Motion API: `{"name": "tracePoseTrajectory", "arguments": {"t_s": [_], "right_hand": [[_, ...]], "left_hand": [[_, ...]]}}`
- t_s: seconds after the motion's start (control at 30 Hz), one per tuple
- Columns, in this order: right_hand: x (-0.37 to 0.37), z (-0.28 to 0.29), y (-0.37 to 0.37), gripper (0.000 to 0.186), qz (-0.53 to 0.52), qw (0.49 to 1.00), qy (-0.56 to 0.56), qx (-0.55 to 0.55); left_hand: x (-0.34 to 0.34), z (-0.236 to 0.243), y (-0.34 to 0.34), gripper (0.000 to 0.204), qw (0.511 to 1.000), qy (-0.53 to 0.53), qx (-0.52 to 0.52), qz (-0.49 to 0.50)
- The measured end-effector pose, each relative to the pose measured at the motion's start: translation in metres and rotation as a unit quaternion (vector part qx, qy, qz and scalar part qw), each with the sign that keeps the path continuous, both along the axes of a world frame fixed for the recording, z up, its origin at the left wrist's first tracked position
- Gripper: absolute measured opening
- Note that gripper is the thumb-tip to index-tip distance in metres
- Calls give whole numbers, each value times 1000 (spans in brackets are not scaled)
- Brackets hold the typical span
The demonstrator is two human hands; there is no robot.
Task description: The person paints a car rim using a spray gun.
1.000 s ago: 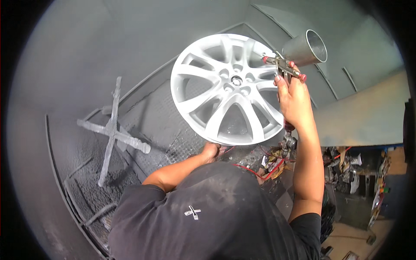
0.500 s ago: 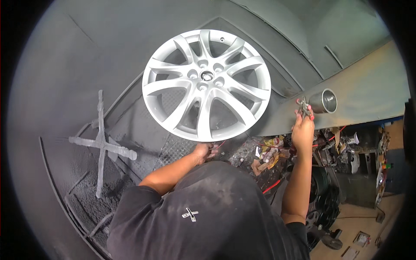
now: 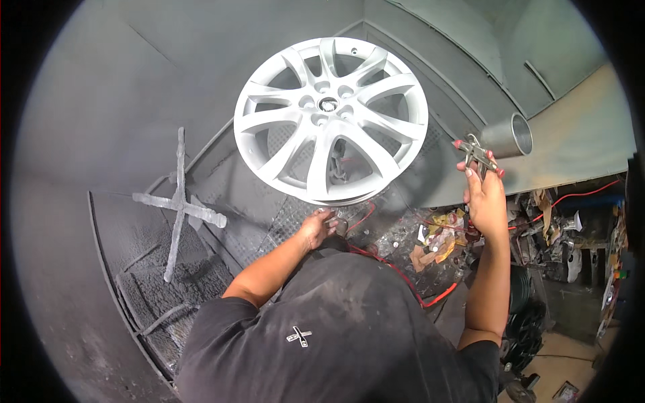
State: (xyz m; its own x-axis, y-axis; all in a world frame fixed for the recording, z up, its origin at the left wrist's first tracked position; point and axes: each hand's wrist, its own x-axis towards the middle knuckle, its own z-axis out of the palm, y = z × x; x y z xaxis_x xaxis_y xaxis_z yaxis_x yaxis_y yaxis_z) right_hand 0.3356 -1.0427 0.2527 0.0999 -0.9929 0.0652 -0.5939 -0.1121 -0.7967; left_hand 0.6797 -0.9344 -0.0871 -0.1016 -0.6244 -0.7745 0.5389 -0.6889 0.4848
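A silver multi-spoke alloy wheel stands tilted on a stand inside a grey spray booth, its face toward me. My left hand reaches under the wheel's lower rim and is closed on the stand below it. My right hand is raised to the right of the wheel, apart from it, gripping a metal spray gun whose round cup points up and to the right.
A paint-crusted cross-shaped stand sits to the left on the booth floor. Red hoses and crumpled scraps lie by the booth's edge. Cluttered shelves and tyres stand on the right.
The view has shifted, so the wheel now appears farther right and higher. My right hand with the spray gun has risen after dropping away from the wheel's rim. My left hand stays under the wheel.
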Motion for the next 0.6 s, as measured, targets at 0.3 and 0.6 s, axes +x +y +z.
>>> {"name": "tracePoseTrajectory", "arguments": {"t_s": [0.3,0.6], "right_hand": [[71,75,-2,14,1,996,-82,41],[98,102,-29,19,56,994,22,94]], "left_hand": [[21,-11,-11,32,998,-14,5,62],[95,-19,-22,27,989,-142,-22,31]]}}
